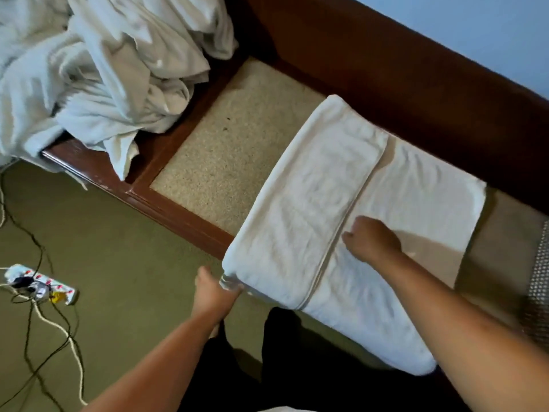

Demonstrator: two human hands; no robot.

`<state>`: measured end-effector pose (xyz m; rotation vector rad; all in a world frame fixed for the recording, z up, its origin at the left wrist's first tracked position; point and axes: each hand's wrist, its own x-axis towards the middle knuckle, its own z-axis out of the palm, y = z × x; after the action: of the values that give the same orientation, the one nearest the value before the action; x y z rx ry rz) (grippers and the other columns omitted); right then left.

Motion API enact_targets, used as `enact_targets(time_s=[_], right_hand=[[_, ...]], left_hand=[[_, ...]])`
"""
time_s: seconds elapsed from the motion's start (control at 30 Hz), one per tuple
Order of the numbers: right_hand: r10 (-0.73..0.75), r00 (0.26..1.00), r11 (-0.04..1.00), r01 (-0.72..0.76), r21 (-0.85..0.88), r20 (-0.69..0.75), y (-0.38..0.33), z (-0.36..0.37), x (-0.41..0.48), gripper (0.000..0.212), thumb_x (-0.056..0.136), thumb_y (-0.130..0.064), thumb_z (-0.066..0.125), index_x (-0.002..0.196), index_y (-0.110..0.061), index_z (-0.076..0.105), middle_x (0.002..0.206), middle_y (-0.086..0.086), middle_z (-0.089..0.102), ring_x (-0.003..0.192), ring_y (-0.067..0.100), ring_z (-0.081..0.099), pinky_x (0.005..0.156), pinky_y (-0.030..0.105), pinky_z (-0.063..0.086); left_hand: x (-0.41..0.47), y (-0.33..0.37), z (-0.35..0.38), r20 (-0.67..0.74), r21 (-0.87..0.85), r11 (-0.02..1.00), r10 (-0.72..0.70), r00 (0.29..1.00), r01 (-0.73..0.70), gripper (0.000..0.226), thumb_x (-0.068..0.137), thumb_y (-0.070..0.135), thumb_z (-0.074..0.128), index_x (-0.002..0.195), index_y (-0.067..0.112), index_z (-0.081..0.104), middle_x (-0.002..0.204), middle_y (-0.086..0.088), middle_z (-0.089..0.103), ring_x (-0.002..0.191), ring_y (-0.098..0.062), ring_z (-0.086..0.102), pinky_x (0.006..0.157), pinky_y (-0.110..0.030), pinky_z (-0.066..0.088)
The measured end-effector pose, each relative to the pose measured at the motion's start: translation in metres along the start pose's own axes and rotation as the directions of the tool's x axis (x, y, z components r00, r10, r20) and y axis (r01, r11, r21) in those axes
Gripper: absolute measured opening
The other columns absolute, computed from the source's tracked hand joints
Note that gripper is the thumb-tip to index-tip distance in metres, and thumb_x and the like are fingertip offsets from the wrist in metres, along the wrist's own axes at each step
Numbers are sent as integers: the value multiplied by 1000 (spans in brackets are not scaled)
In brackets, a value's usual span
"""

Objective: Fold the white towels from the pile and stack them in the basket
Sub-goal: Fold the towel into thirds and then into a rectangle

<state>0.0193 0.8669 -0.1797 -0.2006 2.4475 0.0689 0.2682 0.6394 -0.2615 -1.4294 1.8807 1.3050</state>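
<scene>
Here the towel [341, 218] lies half-folded on the counter [237, 138]. The left hand [217, 288] grips its near-left corner; the right hand [371, 239] rests mid-towel, its hold unclear. Pin the hem firmly, then carry the corner across squarely.

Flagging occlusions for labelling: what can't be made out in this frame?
Head view only:
Basket: none identifiable; a woven thing is cut off by the right edge.
Pile: cut off top and left; towel count unclear.
Left hand: fingers hidden under the towel corner.
Right hand: fingertips hidden by its own back; grip unclear.
Power strip: blurred, plugs unreadable.
</scene>
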Motion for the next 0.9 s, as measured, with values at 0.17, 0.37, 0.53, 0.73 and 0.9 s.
enact_targets(time_s=[0.17, 0.37, 0.53, 0.73, 0.9], right_hand=[[27, 841, 803, -341, 490, 541, -25, 119, -107, 32, 89, -48, 63, 96, -18, 64, 98, 5, 70, 88, 24, 69, 78, 39, 58], [111, 859, 168, -512, 842, 500, -62, 191, -125, 76, 80, -45, 80, 141, -14, 46, 142, 4, 52, 119, 22, 55, 96, 39, 47], [224, 932, 275, -340, 899, 284, -79, 201, -145, 30, 100, -44, 55, 109, -15, 55, 98, 3, 56, 96, 22, 56, 85, 40, 46], [275, 961, 501, -142, 854, -1, -85, 225, -183, 32, 99, -45, 54, 88, -15, 55, 80, -1, 60, 77, 19, 59, 67, 34, 46], [315, 947, 591, -245, 768, 60, -87, 242, -191, 21, 99, -30, 57, 112, -14, 52, 107, 6, 66, 97, 28, 64, 76, 33, 49]], left_hand=[[18, 16, -18, 189, -147, 989, 26, 982, 2, 81, 86, 25, 80, 148, 10, 30, 131, -7, 54, 108, -23, 56, 89, -39, 48], [-3, -31, -34, 382, 138, 955, 194, 904, -263, 24, 90, 40, 74, 102, 20, 71, 92, 4, 77, 84, -12, 73, 78, -36, 60], [-10, -60, -61, 411, 188, 911, 266, 872, -366, 27, 89, 36, 76, 106, 17, 70, 91, 5, 76, 79, -2, 71, 73, -29, 59], [-6, -77, -77, 455, 251, 872, 276, 847, -419, 31, 88, 22, 77, 116, 15, 64, 95, 5, 74, 67, 5, 65, 56, -13, 46], [0, -88, -79, 479, 449, 774, 214, 852, -447, 40, 77, 14, 80, 114, 14, 64, 94, -3, 74, 72, -15, 70, 64, -31, 58]])
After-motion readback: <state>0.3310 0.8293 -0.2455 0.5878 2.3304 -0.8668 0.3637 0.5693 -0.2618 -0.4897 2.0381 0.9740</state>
